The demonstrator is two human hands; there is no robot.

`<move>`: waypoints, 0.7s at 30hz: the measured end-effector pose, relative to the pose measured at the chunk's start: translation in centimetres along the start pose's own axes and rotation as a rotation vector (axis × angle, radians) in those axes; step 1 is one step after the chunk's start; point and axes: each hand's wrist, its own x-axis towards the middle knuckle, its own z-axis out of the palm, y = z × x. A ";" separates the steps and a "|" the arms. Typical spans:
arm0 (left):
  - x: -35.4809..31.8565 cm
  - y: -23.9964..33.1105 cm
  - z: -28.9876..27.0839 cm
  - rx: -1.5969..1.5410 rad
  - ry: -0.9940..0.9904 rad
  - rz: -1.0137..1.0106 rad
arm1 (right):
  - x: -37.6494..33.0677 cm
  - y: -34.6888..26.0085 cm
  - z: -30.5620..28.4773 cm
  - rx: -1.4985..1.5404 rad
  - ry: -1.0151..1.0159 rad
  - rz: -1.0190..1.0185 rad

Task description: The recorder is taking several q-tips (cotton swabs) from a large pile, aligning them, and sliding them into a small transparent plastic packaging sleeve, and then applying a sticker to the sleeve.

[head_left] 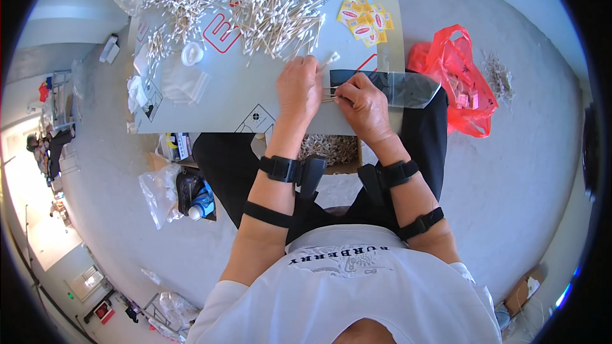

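Cotton swabs (332, 58) poke out of the left hand (298, 89), above the table (236, 83) and toward the right of its near edge. A bare stretch of the tabletop runs leftward from that hand as far as some white plastic bags (185, 84), with the near edge just below the wrists. On the right there is less room: the right hand (364, 100) works close to the side edge, where a clear plastic sleeve (414, 86) lies across and juts out over the black trouser leg. Beyond that, a red plastic bag (440, 57) sits apart from the table.

The left hand is curled nearly into a fist around its swabs. The right has thumb and forefinger pinched together on thin sticks (328, 97), which span the small gap between the two hands.

The gripped swabs show plump white tips, bunched and slanting up to the right. Farther up, a loose heap of swabs (277, 19) sprawls every which way, pale shafts crossing, left of the yellow packets (366, 22).
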 end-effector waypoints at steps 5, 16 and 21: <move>-0.9 -0.5 -1.6 -0.033 -0.159 0.098 | 0.0 0.3 -0.4 0.039 -0.005 0.032; 1.2 -0.9 -0.7 0.115 0.000 -0.123 | 0.2 -0.6 -0.6 0.043 -0.023 0.091; -0.6 -1.1 -1.6 0.116 -0.041 -0.214 | 0.2 -0.3 -0.6 0.019 -0.023 0.095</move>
